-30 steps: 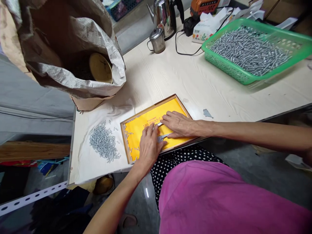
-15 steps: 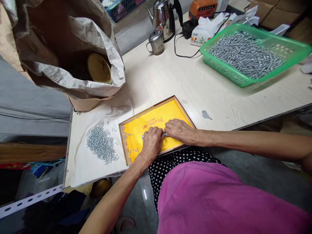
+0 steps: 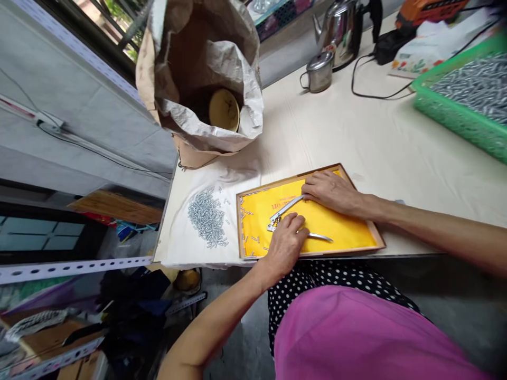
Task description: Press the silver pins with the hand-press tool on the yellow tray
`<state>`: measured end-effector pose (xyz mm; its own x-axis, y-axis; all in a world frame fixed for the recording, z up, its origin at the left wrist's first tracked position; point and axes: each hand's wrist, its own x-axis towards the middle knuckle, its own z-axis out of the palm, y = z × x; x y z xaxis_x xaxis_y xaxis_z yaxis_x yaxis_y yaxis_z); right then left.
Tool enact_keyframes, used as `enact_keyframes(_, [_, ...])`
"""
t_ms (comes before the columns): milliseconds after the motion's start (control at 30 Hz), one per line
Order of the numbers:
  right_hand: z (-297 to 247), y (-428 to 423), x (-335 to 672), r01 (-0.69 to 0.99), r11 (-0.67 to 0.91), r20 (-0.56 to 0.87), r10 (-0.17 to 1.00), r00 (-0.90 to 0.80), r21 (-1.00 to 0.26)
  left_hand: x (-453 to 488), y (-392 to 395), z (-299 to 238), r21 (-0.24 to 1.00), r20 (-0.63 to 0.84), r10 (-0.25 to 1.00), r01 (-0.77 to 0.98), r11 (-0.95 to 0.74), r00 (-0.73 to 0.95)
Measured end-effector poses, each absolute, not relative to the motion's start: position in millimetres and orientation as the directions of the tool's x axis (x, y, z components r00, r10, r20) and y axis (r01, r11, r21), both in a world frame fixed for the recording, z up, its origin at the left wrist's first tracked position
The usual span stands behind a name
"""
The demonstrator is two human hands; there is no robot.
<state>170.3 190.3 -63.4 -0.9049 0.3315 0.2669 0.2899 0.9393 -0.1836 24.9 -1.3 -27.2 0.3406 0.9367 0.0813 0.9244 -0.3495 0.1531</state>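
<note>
Over a shallow wooden-rimmed tray with a yellow printed base, both hands are on a silver plier-like hand tool with a small spring; its two handles stand apart. My left hand is closed around the lower handle, whose tip sticks out to the right. The fingers of my right hand pinch the end of the upper handle. Several small metal pins lie along the tray's left side. Left of the tray a pile of such pins rests on white cloth.
An open paper sack with a yellow bowl inside stands behind the pile. A green basket of metal pieces is at the right. A lidded metal mug, a kettle and a black cord are at the back.
The tool's handles have spread apart, and my right hand has moved away from my left with the upper handle. The view has swung to the left.
</note>
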Motion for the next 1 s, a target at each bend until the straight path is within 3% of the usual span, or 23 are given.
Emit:
enact_keyframes(100, [-63,191,157,0.245,0.961,0.302,0.273,-0.914,-0.129,2,-6,-20,0.134,0.179,0.94,0.94,-0.315,0.29])
enact_keyframes(200, [-66,185,154,0.249,0.964,0.327,0.266,-0.907,-0.094,-52,-17,-8,0.042,0.323,0.946,0.999,-0.024,0.009])
enact_keyframes(300, [-69,181,157,0.264,0.958,0.338,0.285,-0.897,-0.107,-115,-33,-1,-0.131,0.241,0.956,0.97,0.203,-0.168])
enact_keyframes(433, [-70,180,159,0.256,0.959,0.33,0.283,-0.9,-0.125,-164,-49,-6,-0.255,-0.042,0.993,0.962,0.094,-0.109])
enact_keyframes(533, [-71,181,159,0.258,0.959,0.329,0.283,-0.901,-0.116,-174,-49,-12,-0.268,-0.124,0.992,0.963,0.004,-0.038])
enact_keyframes(800, [-63,182,158,0.29,0.948,0.252,0.315,-0.915,-0.129,-177,-51,-14,-0.219,-0.148,0.988,0.973,-0.069,0.037])
enact_keyframes(1000, [-40,174,173,0.288,0.957,0.238,0.289,-0.927,-0.041,-172,-65,-22,-0.119,-0.067,0.997,0.992,0.034,-0.042])
